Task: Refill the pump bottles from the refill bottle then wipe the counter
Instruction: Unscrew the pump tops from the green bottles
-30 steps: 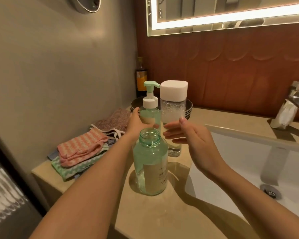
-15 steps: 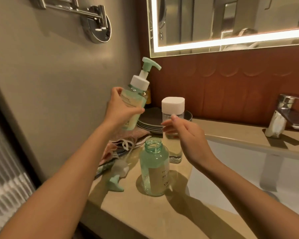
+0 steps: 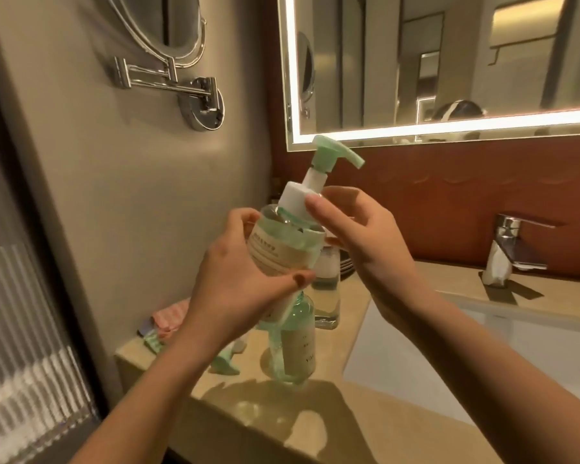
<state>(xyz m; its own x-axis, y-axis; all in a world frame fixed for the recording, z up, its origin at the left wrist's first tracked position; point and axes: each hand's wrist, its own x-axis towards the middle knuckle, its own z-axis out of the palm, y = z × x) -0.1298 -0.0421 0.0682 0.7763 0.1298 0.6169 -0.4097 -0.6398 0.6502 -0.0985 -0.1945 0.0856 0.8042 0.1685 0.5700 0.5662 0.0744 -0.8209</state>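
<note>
the left hand (image 3: 235, 279) is gripping the pump bottle (image 3: 283, 249) mid-air, tilted, above the bench (image 3: 359, 426). the right hand (image 3: 362, 236) is pinching its white collar (image 3: 293, 200). best to be twisting the collar while bracing the body firmly, keeping it upright.

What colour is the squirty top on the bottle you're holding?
The pump head is mint green, above a white collar; the head view shows it.

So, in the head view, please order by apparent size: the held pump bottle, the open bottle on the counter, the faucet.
1. Held pump bottle, though nearness inflates it.
2. Open bottle, partly hidden.
3. Faucet, farthest away.
</note>
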